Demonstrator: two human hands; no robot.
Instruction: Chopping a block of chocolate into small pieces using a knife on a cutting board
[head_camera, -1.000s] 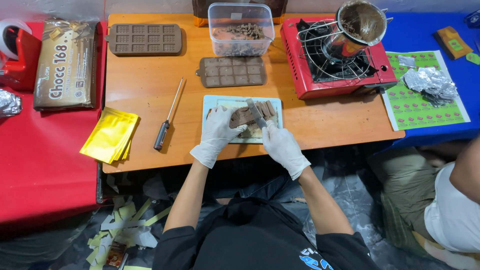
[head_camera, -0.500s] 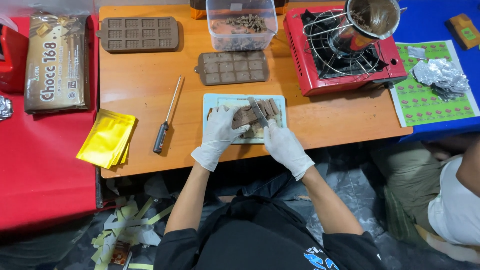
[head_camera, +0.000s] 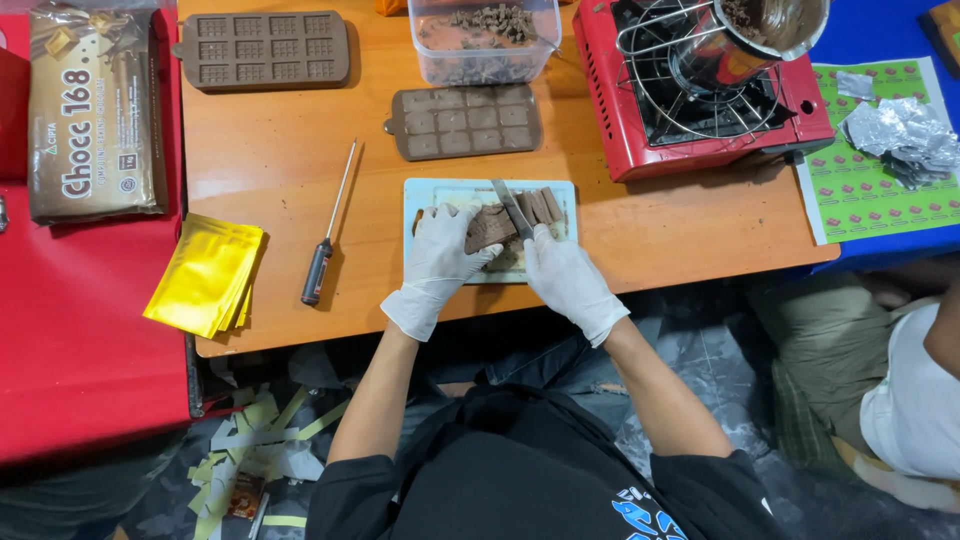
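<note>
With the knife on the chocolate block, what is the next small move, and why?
Probably press the knife down through the chocolate block: the blade lies across it, the left hand steadies it on the cutting board, and cut strips already lie to its right.

The knife (head_camera: 512, 208) has moved left along the chocolate block (head_camera: 488, 226). More cut strips (head_camera: 545, 205) lie toward the board's right edge.
</note>
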